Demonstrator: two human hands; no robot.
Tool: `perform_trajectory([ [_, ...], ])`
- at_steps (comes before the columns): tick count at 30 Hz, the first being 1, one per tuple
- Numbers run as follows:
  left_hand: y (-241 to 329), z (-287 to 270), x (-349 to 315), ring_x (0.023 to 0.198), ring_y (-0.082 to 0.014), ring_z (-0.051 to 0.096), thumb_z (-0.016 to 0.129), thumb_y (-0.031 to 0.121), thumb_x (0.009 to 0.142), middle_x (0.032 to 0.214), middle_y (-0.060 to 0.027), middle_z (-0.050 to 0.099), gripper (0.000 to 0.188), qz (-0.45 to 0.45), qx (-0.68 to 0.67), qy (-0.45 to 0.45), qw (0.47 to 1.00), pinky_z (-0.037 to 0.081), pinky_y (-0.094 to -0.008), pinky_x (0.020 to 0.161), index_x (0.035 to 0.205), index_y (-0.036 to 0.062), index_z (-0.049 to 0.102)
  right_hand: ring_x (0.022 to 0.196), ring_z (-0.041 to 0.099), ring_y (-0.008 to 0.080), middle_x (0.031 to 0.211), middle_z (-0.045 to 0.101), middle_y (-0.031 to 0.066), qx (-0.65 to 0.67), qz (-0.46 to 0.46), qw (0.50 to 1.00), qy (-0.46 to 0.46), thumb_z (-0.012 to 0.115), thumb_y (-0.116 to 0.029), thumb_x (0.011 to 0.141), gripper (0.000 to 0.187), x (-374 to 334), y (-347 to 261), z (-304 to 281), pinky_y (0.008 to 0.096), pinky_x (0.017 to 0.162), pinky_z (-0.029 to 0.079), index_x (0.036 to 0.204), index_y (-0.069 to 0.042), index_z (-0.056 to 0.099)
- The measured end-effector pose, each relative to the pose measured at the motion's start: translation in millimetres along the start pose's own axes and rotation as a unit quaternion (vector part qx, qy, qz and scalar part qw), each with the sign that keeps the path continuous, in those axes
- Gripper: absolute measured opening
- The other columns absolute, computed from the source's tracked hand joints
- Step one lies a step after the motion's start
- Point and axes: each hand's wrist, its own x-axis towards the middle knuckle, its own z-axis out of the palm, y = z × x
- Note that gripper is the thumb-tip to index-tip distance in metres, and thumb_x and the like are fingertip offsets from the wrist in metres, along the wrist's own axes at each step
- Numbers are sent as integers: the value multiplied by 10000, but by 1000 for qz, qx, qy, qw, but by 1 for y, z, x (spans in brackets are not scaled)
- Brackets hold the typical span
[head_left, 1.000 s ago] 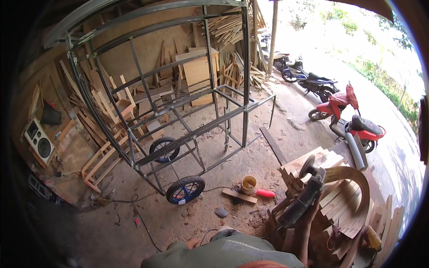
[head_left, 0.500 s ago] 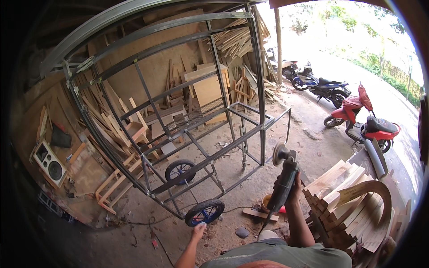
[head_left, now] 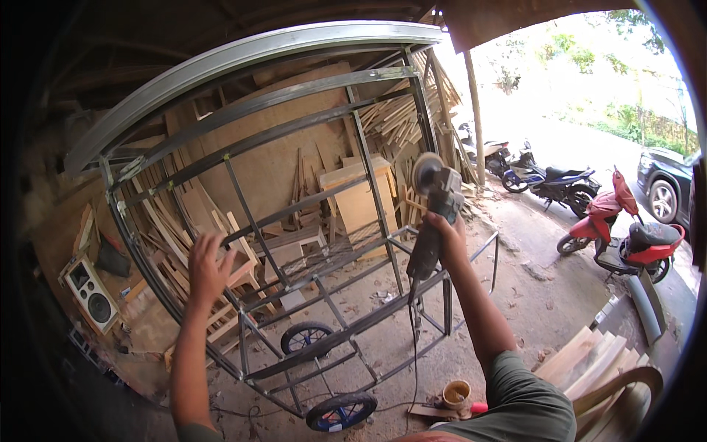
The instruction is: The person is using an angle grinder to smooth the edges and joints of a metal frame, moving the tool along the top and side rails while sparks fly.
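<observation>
Gripping the angle grinder (head_left: pixel 431 243) by its body, the right hand (head_left: pixel 449 223) holds it up before the right side of the metal frame (head_left: pixel 331 341), its round disc (head_left: pixel 427 174) uppermost; whether disc and frame touch cannot be told. The left hand (head_left: pixel 209 267) is raised, empty, fingers loosely spread, before the frame's left side, contact again unclear. A dark cord (head_left: pixel 414 346) hangs from the grinder toward the floor (head_left: pixel 479 346). The frame stands on the floor with two black-tyred wheels (head_left: pixel 342 412) under it. Near the floor's closest edge sits a small bucket (head_left: pixel 456 390); at its near right corner, stacked timber pieces (head_left: pixel 589 361)
</observation>
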Motion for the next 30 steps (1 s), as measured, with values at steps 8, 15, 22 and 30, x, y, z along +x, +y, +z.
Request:
perform_trajectory([
  [8,0,98,293,1518,-334,250,743,401,880,1616,-174,311,856,-31,237,-16,971,217,-540,1240,1527,1,352,824,662,159,929,681,76,-155,-87,979,-104,816,-243,772,466,229,-5,3,320,756,537,1111,7,618],
  [15,5,184,398,1542,-311,198,693,463,923,1665,-117,241,929,-204,241,-163,935,138,-656,1227,1611,92,189,855,678,181,967,709,107,-188,-146,962,-137,816,-244,754,505,357,-10,18,323,798,539,1127,38,628],
  [22,-17,205,396,1444,-333,353,643,294,986,1490,-112,431,584,-195,225,-103,949,197,-736,1161,1474,110,382,875,703,219,978,721,147,-252,-167,939,-165,829,-293,722,556,387,-7,27,338,847,536,1121,42,637],
  [30,-13,204,394,1409,-322,392,660,291,970,1441,-109,470,572,-190,233,-74,951,189,-727,1170,1450,109,408,883,704,244,985,720,170,-279,-166,935,-141,817,-316,725,599,425,-1,13,356,843,542,1156,54,626],
])
